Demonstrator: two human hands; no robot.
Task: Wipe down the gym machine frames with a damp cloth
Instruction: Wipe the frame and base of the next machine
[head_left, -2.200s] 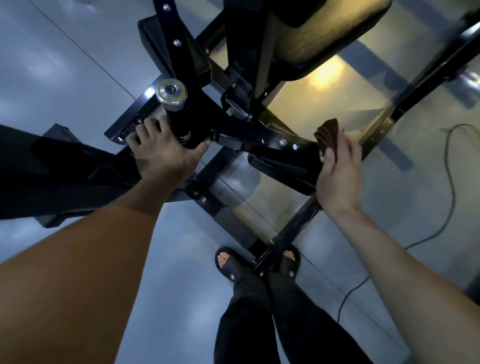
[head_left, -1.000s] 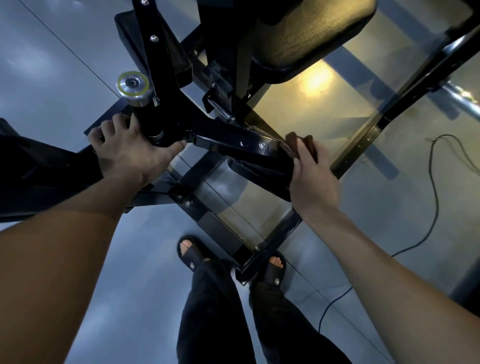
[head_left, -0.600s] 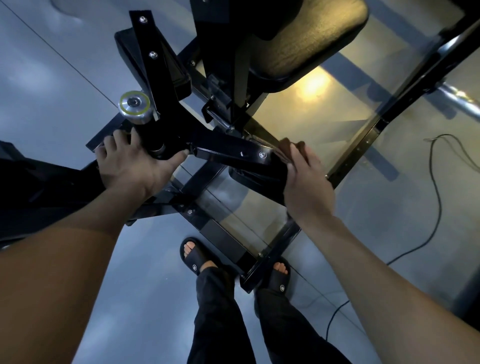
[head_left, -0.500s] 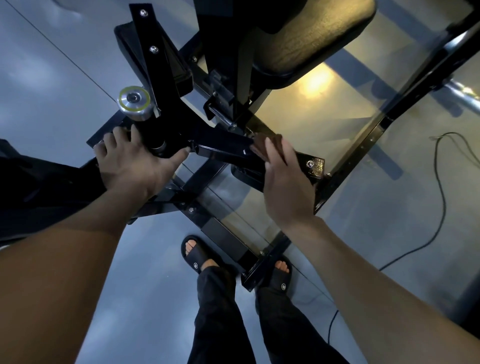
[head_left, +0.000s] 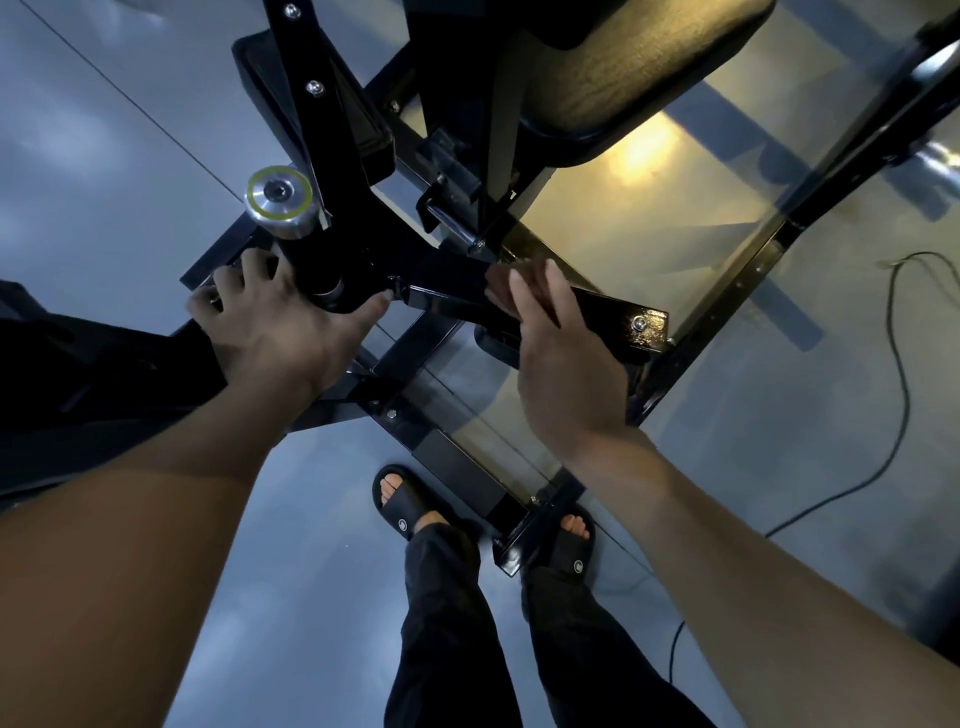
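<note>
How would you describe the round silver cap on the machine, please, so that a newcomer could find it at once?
Start at the big padded seat at the top, then follow the black frame bar down on its left. The silver cap sits just above the left hand; it alone is shiny, round and ringed in yellow-green.
</note>
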